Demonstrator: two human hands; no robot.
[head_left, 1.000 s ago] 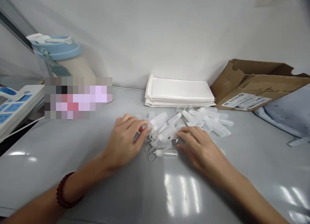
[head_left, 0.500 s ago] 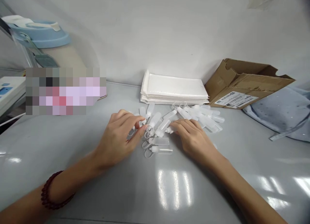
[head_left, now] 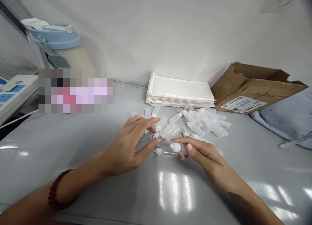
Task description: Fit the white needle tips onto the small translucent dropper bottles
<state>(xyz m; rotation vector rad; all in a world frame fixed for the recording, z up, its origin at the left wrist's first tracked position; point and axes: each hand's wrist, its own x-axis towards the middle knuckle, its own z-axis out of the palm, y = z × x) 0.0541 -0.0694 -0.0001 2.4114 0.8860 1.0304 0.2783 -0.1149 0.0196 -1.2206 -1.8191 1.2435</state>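
Observation:
Several small translucent bottles with white caps and loop straps (head_left: pixel 209 122) lie in a loose pile on the grey table (head_left: pixel 117 195). My right hand (head_left: pixel 202 153) holds one small bottle (head_left: pixel 177 147) between thumb and fingers, its white cap pointing left. At the left side of the pile is my left hand (head_left: pixel 136 142), thumb and fingers apart with nothing gripped, over the nearest caps and straps. Just right of its thumb, a clear bottle (head_left: pixel 168 153) lies flat on the table.
A stack of white padded envelopes (head_left: pixel 181 88) stands against the wall behind the pile. Right of it is an open cardboard box (head_left: pixel 253 87) beside grey-blue fabric (head_left: pixel 285 116). A tumbler with a blue lid (head_left: pixel 56 40) and a white power strip (head_left: pixel 14 95) are at the left.
My right hand has turned and lifted a bottle from the pile, drawing it slightly toward me. My left hand stays spread at the pile. The whole view has shifted a little.

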